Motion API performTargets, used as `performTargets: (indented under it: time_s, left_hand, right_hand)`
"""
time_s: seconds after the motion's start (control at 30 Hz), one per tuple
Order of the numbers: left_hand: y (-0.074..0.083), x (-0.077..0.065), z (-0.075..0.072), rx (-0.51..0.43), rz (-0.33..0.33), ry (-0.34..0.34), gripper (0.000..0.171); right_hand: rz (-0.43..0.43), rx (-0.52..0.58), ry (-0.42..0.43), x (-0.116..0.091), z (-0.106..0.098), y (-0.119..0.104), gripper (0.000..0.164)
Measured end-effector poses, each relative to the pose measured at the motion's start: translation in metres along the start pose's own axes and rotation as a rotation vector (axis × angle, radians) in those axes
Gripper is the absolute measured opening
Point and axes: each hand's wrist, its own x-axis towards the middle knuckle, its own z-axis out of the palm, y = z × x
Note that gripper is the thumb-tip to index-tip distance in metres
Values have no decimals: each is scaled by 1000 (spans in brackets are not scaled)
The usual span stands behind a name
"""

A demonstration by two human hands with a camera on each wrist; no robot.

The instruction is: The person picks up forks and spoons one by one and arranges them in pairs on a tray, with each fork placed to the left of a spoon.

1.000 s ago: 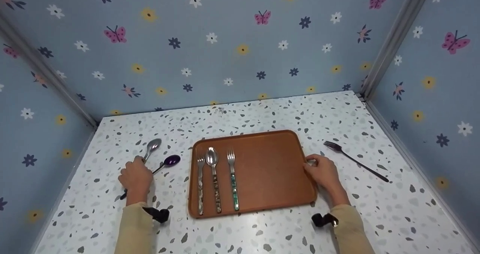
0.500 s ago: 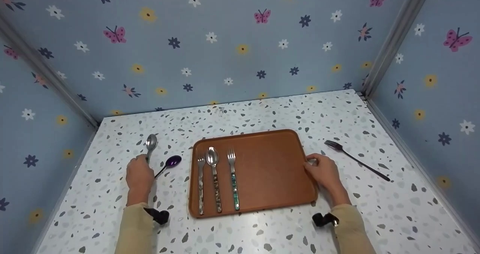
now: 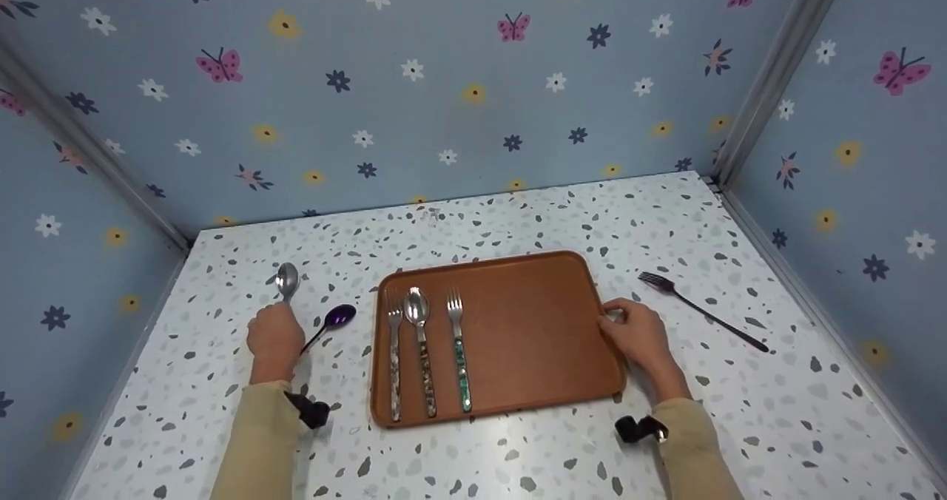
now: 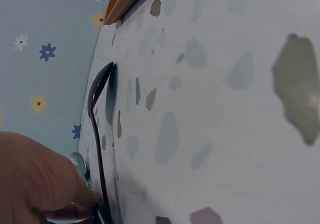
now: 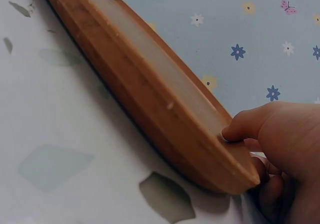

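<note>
My left hand (image 3: pixel 275 335) grips the handle of a silver spoon (image 3: pixel 287 281), whose bowl points away from me; the fingers hide most of the handle. Just right of that hand lies a purple spoon (image 3: pixel 339 316), its thin dark handle running back beside the hand. In the left wrist view the purple spoon (image 4: pixel 100 86) lies on the table, and my fingertips are close to its handle. My right hand (image 3: pixel 638 337) pinches the right rim of a brown tray (image 3: pixel 536 330), thumb on top. The tray (image 5: pixel 155 101) rests on the table in the right wrist view.
On the tray's left side lie a fork (image 3: pixel 394 359), a spoon (image 3: pixel 423 352) and a green-handled fork (image 3: pixel 459 352). A dark fork (image 3: pixel 703 311) lies right of the tray on the speckled table (image 3: pixel 496 226). Flowered walls (image 3: pixel 444 123) enclose the back and sides.
The silver spoon has turned from slanting right to nearly straight, its bowl shifting left, with my left hand around its handle. My right hand stays at the tray's rim.
</note>
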Motion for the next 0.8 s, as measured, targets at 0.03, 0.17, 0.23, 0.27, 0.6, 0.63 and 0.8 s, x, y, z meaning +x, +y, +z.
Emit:
performTargets:
  time_s: [0.03,0.17,0.23,0.27,0.6,0.63,0.8]
  left_hand:
    - [1,2,-2,3,-1,-14,21]
    - [5,3,-8,27,14,-32,21]
    - [7,3,-11,38,19,-26,20]
    - [8,3,-12,43,23,-17,20]
    - [38,-7,-31,31,71,158,13]
    - [45,-10,-31,16,84,177,11]
    - [82,-34,-29,-65,165,243,4]
  right_hand:
    - [-4,0,-1,0,0,0,26]
    - [0,1,-11,1,1,0,28]
    - [-2,4,-9,1,1,0,28]
    - [1,4,-7,2,2,-1,27]
    - [-2,0,4,3,-1,-2,27]
    - [2,-1,2,2,-1,-2,27]
    - [8,-4,-10,1,-1,-2,28]
